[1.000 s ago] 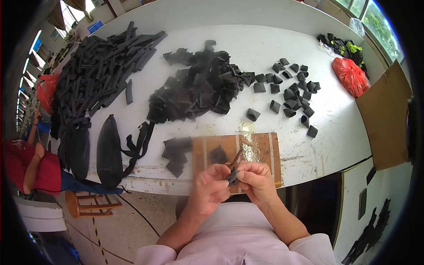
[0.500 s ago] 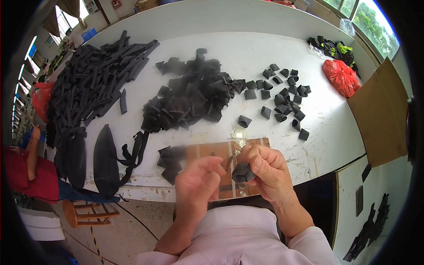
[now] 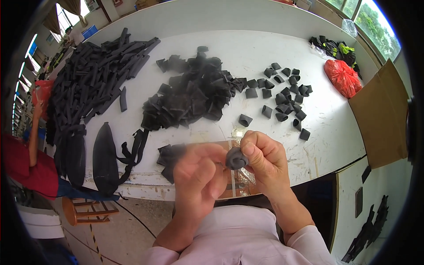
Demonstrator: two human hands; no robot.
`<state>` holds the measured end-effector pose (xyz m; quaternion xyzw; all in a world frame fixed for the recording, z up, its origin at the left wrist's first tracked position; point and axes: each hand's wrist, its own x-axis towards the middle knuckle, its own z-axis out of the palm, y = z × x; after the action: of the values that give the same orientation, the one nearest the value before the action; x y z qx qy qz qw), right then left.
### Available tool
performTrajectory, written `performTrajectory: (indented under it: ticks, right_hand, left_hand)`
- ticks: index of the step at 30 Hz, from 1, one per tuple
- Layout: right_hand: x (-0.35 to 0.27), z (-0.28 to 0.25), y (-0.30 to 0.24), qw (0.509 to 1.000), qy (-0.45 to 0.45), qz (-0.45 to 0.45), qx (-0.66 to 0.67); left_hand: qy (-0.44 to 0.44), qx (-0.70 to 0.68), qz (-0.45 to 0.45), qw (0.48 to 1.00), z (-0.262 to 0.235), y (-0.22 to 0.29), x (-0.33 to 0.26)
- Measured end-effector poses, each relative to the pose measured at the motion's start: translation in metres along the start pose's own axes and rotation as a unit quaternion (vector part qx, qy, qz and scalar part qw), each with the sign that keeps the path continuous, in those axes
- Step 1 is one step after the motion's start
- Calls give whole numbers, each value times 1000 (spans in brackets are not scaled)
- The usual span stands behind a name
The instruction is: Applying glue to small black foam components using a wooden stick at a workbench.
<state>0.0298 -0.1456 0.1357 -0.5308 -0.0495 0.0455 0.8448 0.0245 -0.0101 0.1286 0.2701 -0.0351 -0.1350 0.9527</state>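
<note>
Right hand pinches a rolled black piece in closed fingers above the desk edge at 6 o'clock, keeping its curl; left hand, blurred, fingers curled beside it, grip unclear; flat pile at 11 o'clock.

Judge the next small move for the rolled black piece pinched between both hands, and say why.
Probably the right hand should set the rolled black piece down among the finished loops at the table's right. The piece already looks curled into a ring like those loops, the left hand is blurred and seems only to steady it, and flat pieces wait beside that hand.
</note>
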Motion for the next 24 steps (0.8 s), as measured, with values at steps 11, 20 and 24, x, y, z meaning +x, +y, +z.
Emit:
performTrajectory:
  ticks: [11,20,24]
  right_hand:
    - [7,-1,9,999,-13,46,-5]
    - [9,-22,26,993,-80,89,7]
    - [17,-22,18,991,-106,78,2]
  left_hand:
    - [-5,-126,-111,986,-26,2,14]
    - [-15,-304,-171,937,-54,-11,11]
    - [-74,-255,-151,952,-46,-6,17]
